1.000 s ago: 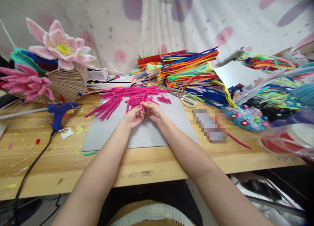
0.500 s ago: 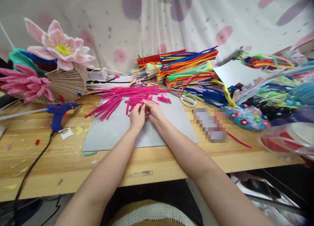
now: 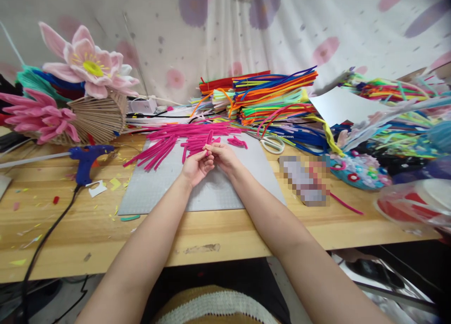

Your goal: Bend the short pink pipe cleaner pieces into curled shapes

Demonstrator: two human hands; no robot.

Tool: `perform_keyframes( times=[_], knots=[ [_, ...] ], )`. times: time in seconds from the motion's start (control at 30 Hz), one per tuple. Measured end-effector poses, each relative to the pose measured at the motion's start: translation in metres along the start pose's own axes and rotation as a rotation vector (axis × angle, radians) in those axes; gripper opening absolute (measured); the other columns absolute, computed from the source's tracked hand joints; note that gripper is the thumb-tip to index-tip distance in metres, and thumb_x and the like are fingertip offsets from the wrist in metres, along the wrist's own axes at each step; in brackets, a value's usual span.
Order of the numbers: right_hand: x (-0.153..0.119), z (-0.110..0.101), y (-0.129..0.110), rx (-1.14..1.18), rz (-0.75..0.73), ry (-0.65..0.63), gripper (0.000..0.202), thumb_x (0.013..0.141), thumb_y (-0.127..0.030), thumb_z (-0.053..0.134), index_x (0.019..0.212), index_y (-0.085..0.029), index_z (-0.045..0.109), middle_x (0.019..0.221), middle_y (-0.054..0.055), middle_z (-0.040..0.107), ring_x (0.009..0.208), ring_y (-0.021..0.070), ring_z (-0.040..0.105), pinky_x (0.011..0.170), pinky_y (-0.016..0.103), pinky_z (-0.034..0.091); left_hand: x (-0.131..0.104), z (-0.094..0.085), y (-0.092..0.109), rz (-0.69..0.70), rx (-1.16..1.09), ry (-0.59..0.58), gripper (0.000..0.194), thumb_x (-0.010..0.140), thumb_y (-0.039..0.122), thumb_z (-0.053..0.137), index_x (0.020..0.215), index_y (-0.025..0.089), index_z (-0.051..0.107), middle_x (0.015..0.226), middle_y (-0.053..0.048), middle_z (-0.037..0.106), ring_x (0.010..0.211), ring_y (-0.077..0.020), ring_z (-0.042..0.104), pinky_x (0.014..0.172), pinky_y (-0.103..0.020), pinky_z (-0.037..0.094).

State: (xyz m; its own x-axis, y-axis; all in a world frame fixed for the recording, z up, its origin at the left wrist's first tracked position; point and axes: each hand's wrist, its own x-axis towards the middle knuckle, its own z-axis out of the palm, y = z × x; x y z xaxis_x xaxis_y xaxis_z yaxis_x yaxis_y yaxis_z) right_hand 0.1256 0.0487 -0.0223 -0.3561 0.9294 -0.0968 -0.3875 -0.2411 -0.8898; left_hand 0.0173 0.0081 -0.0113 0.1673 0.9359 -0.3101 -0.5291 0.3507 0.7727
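Note:
My left hand point(image 3: 196, 168) and my right hand point(image 3: 225, 157) meet over the grey cutting mat point(image 3: 151, 195), fingertips pinched together. Between them is a magenta pipe cleaner point(image 3: 210, 137), which looks folded, its top end pointing up and away from me. The fingers cover its lower end. On the left hand, the other fingers curl in and part of the palm shows. Just beyond the hands lie short magenta pipe cleaner pieces point(image 3: 193, 145), with longer magenta stems point(image 3: 155, 151) to their left. A few small bent magenta pieces point(image 3: 237, 142) rest at the right.
A blue glue gun point(image 3: 84, 162) with its cord sits at the left, near pipe cleaner flowers point(image 3: 91, 70). Scissors point(image 3: 273, 144) lie right of the mat. Bundles of coloured pipe cleaners point(image 3: 275, 96) are stacked behind. A decorated blue piece point(image 3: 359, 171) and a plastic-wrapped tub point(image 3: 416, 202) stand right.
My left hand has rolled so that more of its palm and curled fingers show. The pipe cleaner now stands out more clearly above the fingertips. The whole view has shifted slightly.

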Motion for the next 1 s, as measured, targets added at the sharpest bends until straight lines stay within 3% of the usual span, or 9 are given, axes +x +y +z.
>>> perform_keyframes(
  times=[0.07,0.17,0.3,0.4,0.5,0.7,0.87,1.0],
  knots=[
    [0.001,0.000,0.002,-0.017,-0.001,0.050,0.035,0.052,-0.034,0.077,0.050,-0.016,0.047,0.041,-0.006,0.045,0.037,0.0035,0.036,0.036,0.019,0.025,0.002,-0.001,-0.005,0.073,0.138,-0.014,0.001,0.073,0.012,0.057,0.073,0.012,0.058,0.061,-0.001,0.064,0.049,-0.0081,0.059,0.050,-0.020,0.050],
    [0.002,-0.001,0.004,-0.086,-0.022,0.104,0.038,0.052,-0.037,0.076,0.048,-0.017,0.043,0.038,-0.007,0.041,0.034,0.0039,0.031,0.035,0.021,0.019,0.010,-0.005,-0.016,0.243,0.386,0.021,0.013,0.066,0.015,0.066,0.072,0.013,0.055,0.064,0.000,0.065,0.052,-0.0105,0.061,0.053,-0.023,0.051],
    [0.003,-0.002,0.005,-0.166,-0.069,0.151,0.040,0.049,-0.040,0.076,0.047,-0.017,0.043,0.039,-0.007,0.042,0.037,0.0048,0.033,0.039,0.021,0.022,0.017,-0.011,-0.026,0.368,0.579,0.107,0.019,0.072,0.033,0.063,0.076,0.016,0.057,0.069,-0.002,0.066,0.056,-0.0136,0.063,0.052,-0.025,0.051],
    [0.004,-0.004,0.004,-0.219,-0.120,0.166,0.038,0.051,-0.040,0.075,0.046,-0.017,0.046,0.041,-0.007,0.043,0.042,0.0048,0.034,0.044,0.022,0.024,0.015,-0.012,-0.024,0.440,0.652,0.208,0.022,0.074,0.037,0.060,0.081,0.016,0.060,0.075,-0.005,0.066,0.063,-0.0161,0.065,0.049,-0.024,0.050],
    [0.004,-0.005,0.004,-0.243,-0.138,0.175,0.033,0.052,-0.038,0.074,0.046,-0.016,0.050,0.044,-0.006,0.044,0.045,0.0049,0.033,0.047,0.022,0.025,0.011,-0.008,-0.020,0.437,0.620,0.270,0.020,0.076,0.036,0.058,0.079,0.016,0.060,0.074,-0.005,0.067,0.064,-0.0163,0.065,0.048,-0.023,0.049],
    [0.004,-0.006,0.007,-0.201,-0.121,0.142,0.023,0.052,-0.032,0.073,0.050,-0.016,0.056,0.047,-0.005,0.047,0.047,0.0053,0.033,0.049,0.022,0.025,0.005,0.001,-0.012,0.297,0.352,0.290,0.015,0.075,0.026,0.057,0.066,0.015,0.054,0.051,0.000,0.060,0.045,-0.0125,0.059,0.049,-0.024,0.048],
    [0.003,-0.006,0.005,-0.140,-0.047,0.055,0.023,0.052,-0.031,0.074,0.051,-0.015,0.057,0.050,-0.004,0.050,0.047,0.0052,0.036,0.049,0.022,0.028,-0.001,0.004,-0.006,0.189,0.209,0.243,0.013,0.073,0.021,0.056,0.062,0.013,0.054,0.047,0.001,0.056,0.038,-0.0095,0.054,0.047,-0.022,0.047],
    [0.003,-0.005,0.004,-0.125,-0.016,0.023,0.027,0.053,-0.034,0.073,0.052,-0.015,0.054,0.044,-0.006,0.043,0.044,0.0047,0.034,0.047,0.021,0.027,0.003,-0.003,-0.007,0.292,0.339,0.269,0.016,0.073,0.025,0.059,0.062,0.014,0.054,0.049,0.001,0.058,0.040,-0.0099,0.054,0.048,-0.022,0.046]
  ],
)
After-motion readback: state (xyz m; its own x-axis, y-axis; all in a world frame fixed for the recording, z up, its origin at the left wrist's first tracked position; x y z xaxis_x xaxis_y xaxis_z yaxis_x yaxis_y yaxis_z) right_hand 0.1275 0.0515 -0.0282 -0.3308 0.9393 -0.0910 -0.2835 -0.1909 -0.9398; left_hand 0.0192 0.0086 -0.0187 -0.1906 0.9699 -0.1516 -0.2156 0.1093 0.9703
